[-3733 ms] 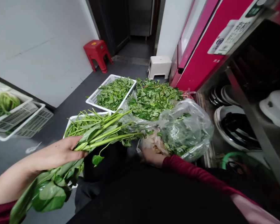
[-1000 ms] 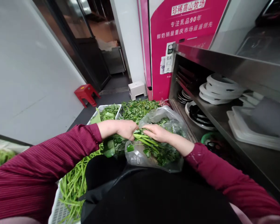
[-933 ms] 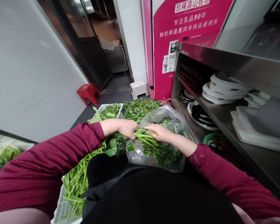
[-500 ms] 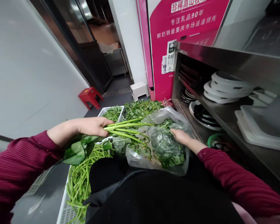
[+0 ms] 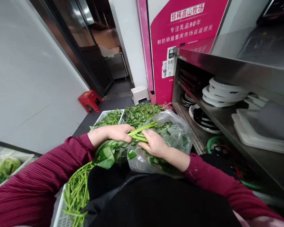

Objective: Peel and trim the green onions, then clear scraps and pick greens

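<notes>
My left hand (image 5: 118, 132) grips a bunch of leafy green stalks (image 5: 113, 150), leaves hanging down to the left, cut stems (image 5: 144, 128) pointing right. My right hand (image 5: 153, 143) closes over the same stems just beside the left one, above a clear plastic bag (image 5: 177, 135) full of greens that rests on my lap. Both sleeves are dark red. A black apron covers my lap below the hands.
A white basket of green stems (image 5: 73, 195) stands on the floor at my left. Another white basket (image 5: 104, 114) and a heap of leaves (image 5: 142, 112) lie ahead. A steel shelf with stacked plates (image 5: 222, 94) runs along the right. Red stool (image 5: 88, 99) and white stool (image 5: 139, 93) stand farther off.
Half a second ago my left hand held the bunch out to the left and my right hand was in the bag. Now both hands meet on the stems over the bag.
</notes>
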`<state>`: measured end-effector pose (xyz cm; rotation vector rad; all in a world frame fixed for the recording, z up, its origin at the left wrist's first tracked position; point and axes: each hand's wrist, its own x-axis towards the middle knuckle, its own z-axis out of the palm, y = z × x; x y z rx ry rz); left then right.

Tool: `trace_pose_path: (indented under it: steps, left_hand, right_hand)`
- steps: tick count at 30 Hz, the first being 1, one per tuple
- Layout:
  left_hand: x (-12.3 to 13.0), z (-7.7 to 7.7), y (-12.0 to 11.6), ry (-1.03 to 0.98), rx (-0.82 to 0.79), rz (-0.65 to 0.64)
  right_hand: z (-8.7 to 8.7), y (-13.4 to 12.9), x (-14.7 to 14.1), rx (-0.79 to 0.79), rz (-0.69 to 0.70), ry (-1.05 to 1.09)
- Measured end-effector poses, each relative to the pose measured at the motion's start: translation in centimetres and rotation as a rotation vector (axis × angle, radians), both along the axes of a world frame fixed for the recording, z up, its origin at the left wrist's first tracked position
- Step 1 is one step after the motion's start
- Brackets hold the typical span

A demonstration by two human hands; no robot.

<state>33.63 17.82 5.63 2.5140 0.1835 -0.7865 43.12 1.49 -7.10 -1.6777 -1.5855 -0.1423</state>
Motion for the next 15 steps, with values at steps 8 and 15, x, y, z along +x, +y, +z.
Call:
trace_pose_path:
  steps: [8,15]
  left_hand:
    - [-0.6,-0.2,-1.4,0.065,-0.026,-0.084]
    - [-1.8,1.5,-0.8,0.062,0.071,-0.103]
  right_hand:
    - [-1.8,-0.9,2.0,-0.347,0.118,-0.133]
    - [-8.8,-1.9,6.1,-0.520,-0.042,-0.252]
